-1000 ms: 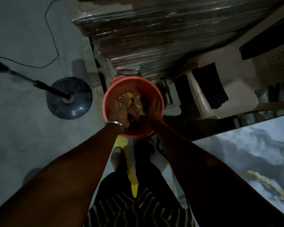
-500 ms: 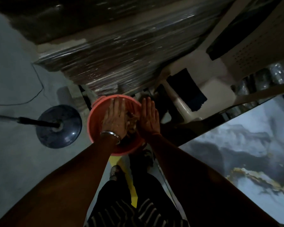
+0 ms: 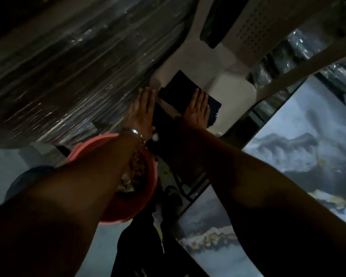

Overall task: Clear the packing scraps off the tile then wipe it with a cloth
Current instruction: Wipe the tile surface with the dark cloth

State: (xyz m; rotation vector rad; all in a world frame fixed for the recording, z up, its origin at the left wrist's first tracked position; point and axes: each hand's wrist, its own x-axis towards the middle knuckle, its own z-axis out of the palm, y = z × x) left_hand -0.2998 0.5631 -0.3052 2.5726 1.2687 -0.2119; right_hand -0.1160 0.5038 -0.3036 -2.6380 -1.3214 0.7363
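The packing scraps (image 3: 131, 176) lie in a red bucket (image 3: 148, 198) on the floor, partly hidden under my left forearm. Both hands are stretched forward with flat, spread fingers and hold nothing. My left hand (image 3: 142, 112) hovers past the bucket, beside a dark cloth (image 3: 180, 94) that lies on the seat of a white plastic chair (image 3: 234, 92). My right hand (image 3: 197, 109) is over the cloth's near edge; contact cannot be judged. The grey marbled tile (image 3: 300, 160) with yellowish streaks lies to the right.
A tall stack of film-wrapped boxes (image 3: 68, 62) fills the upper left. A round dark stand base (image 3: 26, 180) sits on the concrete floor at the left, mostly hidden by my arm. My striped clothing (image 3: 140, 254) shows at the bottom.
Both hands let go of the scraps in the bucket, opened flat, and moved forward and right to the dark cloth on the chair. The view swung right, toward the chair and tile.
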